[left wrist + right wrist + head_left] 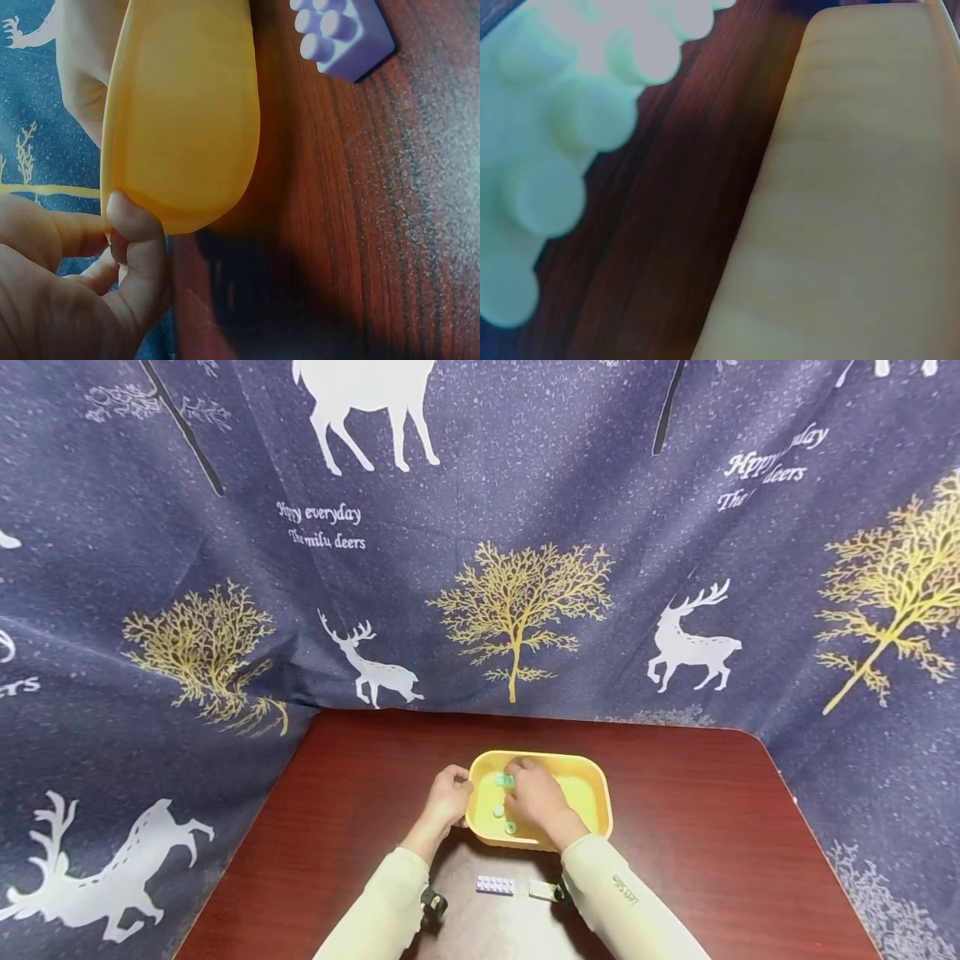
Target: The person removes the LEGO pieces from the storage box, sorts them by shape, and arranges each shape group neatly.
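A yellow plastic bin (592, 802) stands on the table, its outer wall (187, 112) filling much of the left wrist view. My left hand (448, 795) pinches its left end at the rim, thumb (135, 217) against the outer wall. Inside the bin is my right hand (536, 793), fingers pointing left and down around a small green piece (504, 781); I cannot tell whether they grip it. Closer to me in the bin lie a pale round piece (498, 811) and a green ring-like piece (511, 828). In the right wrist view the hand is hidden.
On the near side of the bin lie a purple studded building block (495, 885) and a pale studded block (547, 150), the latter partly behind the right wrist's camera in the head view. A dark cloth (390, 585) with deer and trees hangs behind the red-brown table (690, 835).
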Tool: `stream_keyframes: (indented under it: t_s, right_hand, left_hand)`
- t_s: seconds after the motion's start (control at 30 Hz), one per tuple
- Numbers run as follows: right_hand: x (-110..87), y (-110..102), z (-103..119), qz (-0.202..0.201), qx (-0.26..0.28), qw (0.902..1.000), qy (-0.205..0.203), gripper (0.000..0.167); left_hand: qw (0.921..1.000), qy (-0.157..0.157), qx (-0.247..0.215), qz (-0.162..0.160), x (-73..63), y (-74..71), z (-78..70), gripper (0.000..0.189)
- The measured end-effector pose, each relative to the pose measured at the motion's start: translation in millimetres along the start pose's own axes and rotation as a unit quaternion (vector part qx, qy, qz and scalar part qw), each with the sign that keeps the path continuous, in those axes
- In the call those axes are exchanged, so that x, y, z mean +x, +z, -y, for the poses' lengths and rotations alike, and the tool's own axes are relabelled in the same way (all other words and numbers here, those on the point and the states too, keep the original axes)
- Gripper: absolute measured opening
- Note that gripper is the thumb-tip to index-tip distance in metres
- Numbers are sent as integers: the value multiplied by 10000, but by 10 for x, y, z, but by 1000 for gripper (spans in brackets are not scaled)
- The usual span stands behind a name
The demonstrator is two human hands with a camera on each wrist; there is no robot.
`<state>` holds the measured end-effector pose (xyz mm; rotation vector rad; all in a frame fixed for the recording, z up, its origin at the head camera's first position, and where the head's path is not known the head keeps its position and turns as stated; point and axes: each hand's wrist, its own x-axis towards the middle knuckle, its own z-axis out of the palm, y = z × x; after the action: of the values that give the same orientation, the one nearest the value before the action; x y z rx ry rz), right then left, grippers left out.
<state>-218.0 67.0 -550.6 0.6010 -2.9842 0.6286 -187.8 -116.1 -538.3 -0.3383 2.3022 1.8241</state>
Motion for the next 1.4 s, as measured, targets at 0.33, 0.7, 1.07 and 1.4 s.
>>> stream_keyframes:
  t_s: [0.33, 0.7, 1.07, 1.4]
  right_hand:
    - [-13, 19, -29, 162, 53, 9999, 16, 28]
    - [-37, 20, -56, -57, 9, 9998, -186, 17]
    - [-66, 71, -104, -221, 26, 9994, -269, 21]
    - [-102, 46, -121, -328, -186, 9990, -243, 29]
  left_hand:
    - [9999, -30, 130, -71, 6, 3, -18, 27]
    - [9999, -55, 86, -64, -5, 10, -40, 26]
    - [9999, -11, 119, -29, -14, 1, -10, 27]
    - [9999, -107, 108, 1, -32, 1, -39, 32]
